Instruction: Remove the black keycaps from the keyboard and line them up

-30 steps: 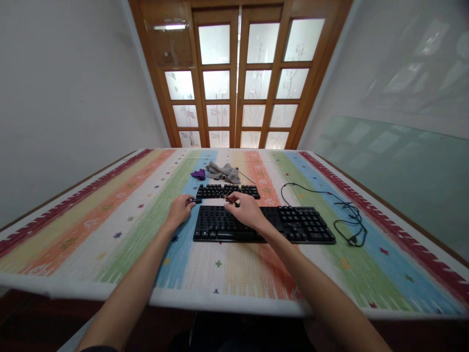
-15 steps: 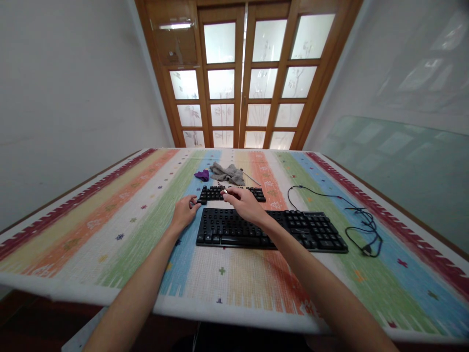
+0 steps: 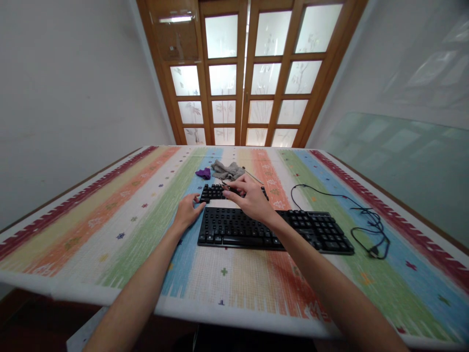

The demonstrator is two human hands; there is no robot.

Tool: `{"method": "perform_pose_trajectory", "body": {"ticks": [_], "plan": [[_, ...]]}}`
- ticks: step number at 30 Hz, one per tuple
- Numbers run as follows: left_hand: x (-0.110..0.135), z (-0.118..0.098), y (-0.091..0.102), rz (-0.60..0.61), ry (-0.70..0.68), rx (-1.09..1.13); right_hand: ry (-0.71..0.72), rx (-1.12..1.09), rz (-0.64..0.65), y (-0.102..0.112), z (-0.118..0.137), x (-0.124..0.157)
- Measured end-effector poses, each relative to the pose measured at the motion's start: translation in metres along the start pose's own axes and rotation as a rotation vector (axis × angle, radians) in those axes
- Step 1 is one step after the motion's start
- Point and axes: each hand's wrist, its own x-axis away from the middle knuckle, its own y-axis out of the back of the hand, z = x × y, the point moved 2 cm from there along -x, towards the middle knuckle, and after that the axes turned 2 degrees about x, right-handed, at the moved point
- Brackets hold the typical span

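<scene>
A black full-size keyboard (image 3: 242, 241) lies across the tablecloth, with the keycaps off much of its left and middle part. Behind it sits a block of loose black keycaps (image 3: 211, 191), set out in rows and partly hidden by my right hand. My right hand (image 3: 252, 198) is over the right part of these rows, thumb and fingers pinched on a thin dark tool (image 3: 227, 186) whose kind is too small to make out. At the left end of the rows rests my left hand (image 3: 188, 210), thumb and forefinger apart beside the corner keycaps.
Behind the keycaps lie a purple cloth (image 3: 203, 173), a crumpled grey cloth (image 3: 227, 171) and a thin stick (image 3: 254, 176). The keyboard's black cable (image 3: 373, 225) coils at the right. A striped tablecloth (image 3: 139, 230) covers the table, whose front edge is close to me.
My right hand has tilted and shifted slightly up and right, and the dark tool in its fingers shows more. My left hand stays by the left end of the keycaps. The view has shifted slightly.
</scene>
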Motion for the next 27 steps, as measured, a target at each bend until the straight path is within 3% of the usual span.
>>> {"method": "perform_pose_trajectory", "body": {"ticks": [11, 27], "plan": [[0.000, -0.002, -0.001, -0.018, 0.004, -0.014, 0.032, -0.136, -0.049, 0.005, 0.015, 0.004], [0.001, 0.001, -0.003, -0.012, -0.002, -0.007, 0.104, -0.059, 0.156, -0.012, 0.013, 0.030]]}}
